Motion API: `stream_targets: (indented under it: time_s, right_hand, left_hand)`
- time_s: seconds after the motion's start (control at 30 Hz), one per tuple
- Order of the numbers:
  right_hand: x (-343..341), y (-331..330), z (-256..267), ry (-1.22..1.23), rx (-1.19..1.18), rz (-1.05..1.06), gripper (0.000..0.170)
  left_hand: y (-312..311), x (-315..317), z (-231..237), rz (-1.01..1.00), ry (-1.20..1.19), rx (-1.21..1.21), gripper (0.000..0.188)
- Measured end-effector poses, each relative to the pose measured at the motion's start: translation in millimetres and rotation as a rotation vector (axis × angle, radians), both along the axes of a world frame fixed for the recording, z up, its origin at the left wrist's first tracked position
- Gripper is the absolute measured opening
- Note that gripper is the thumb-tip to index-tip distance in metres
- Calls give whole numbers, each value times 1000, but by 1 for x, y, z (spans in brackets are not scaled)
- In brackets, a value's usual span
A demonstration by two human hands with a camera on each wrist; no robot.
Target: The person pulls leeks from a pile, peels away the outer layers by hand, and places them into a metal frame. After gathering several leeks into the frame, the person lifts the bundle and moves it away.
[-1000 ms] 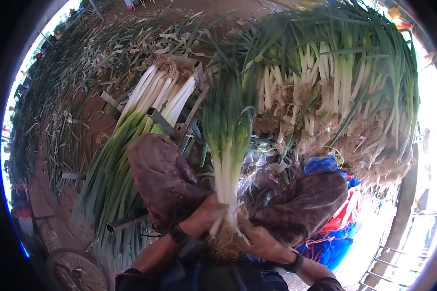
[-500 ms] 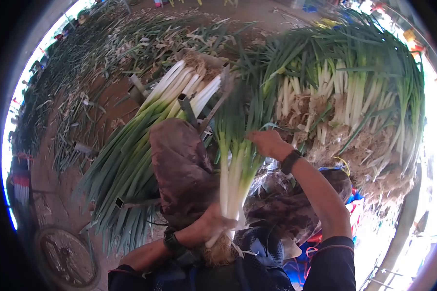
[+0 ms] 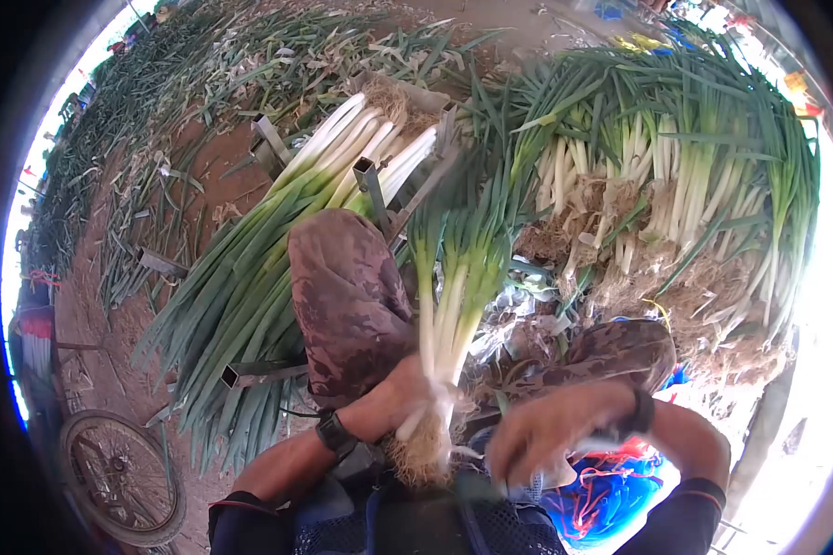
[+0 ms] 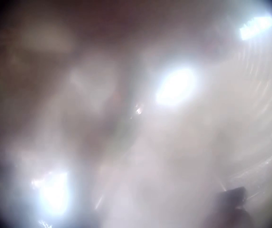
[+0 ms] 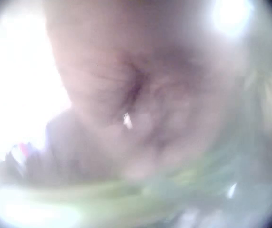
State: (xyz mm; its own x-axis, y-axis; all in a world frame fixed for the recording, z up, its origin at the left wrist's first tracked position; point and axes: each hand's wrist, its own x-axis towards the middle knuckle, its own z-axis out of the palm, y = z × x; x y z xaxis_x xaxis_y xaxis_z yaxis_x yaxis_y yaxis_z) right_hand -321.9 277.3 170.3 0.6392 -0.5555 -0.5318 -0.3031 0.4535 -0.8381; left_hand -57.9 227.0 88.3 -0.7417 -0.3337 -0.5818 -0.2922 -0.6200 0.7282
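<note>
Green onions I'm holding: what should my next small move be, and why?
I'd likely bring the right grip to the pale strip and pinch it: the strip juts out beside the roots, the left grip holds the green onions just above, and the right grip hovers apart.

Dull round spoked wheel (image 3: 120, 474) showing low at your left, crumpled clear plastic (image 3: 503, 320) lying ahead of you, shiny blue-and-red plastic sheeting (image 3: 611, 499) lying near you on your right
</note>
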Motion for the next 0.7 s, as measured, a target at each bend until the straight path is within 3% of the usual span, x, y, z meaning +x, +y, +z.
stream_targets:
  time_s: [0.03,0.1,0.13,0.17,0.2,0.27,0.33,0.4,0.47,0.5,0.53,0.57,0.6,0.63,0.67,0.7]
  right_hand:
    - [4,7,5,-50,-22,126,38]
    - [12,22,22,-159,-72,365,41]
    - [-14,6,50,32,-37,170,41]
    - [-59,8,8,-105,-992,15,38]
    - [-73,9,24,603,-1286,-99,30]
    - [-61,-25,14,1998,-705,-62,29]
    - [-37,-36,6,1569,-773,-142,28]
    - [-2,-35,-42,784,-907,-242,42]
    - [48,-28,-49,939,-1591,318,56]
    - [68,-26,-57,699,-1587,195,60]
    - [85,-27,-56,458,-1566,80,68]
    - [95,-31,-52,444,-1582,88,68]
    - [103,-32,-46,254,-1447,40,64]
    - [108,-32,-36,73,-1303,-3,61]
    - [109,-31,-23,70,-1323,7,61]
    - [108,-30,-8,0,-1004,-86,55]
  left_hand:
    - [0,2,-2,154,262,231,37]
    - [-1,3,-24,148,226,251,37]
    - [-3,2,-29,150,203,267,37]
    - [-5,1,-22,121,107,197,34]
    - [-7,3,-18,121,110,186,34]
    - [-12,10,-13,89,232,211,25]
    - [-16,16,-15,63,297,206,22]
    - [-18,24,-5,35,350,199,20]
    - [-20,32,37,-142,236,77,23]
    - [-21,35,64,-278,166,-193,33]
    - [-22,43,68,-263,158,-205,33]
    - [-24,54,72,-427,209,-510,37]
    - [-25,62,76,-592,252,-815,41]
    - [-22,49,120,-545,14,-676,42]
    - [-28,57,123,-535,9,-696,42]
    - [-36,74,124,-413,230,-666,44]
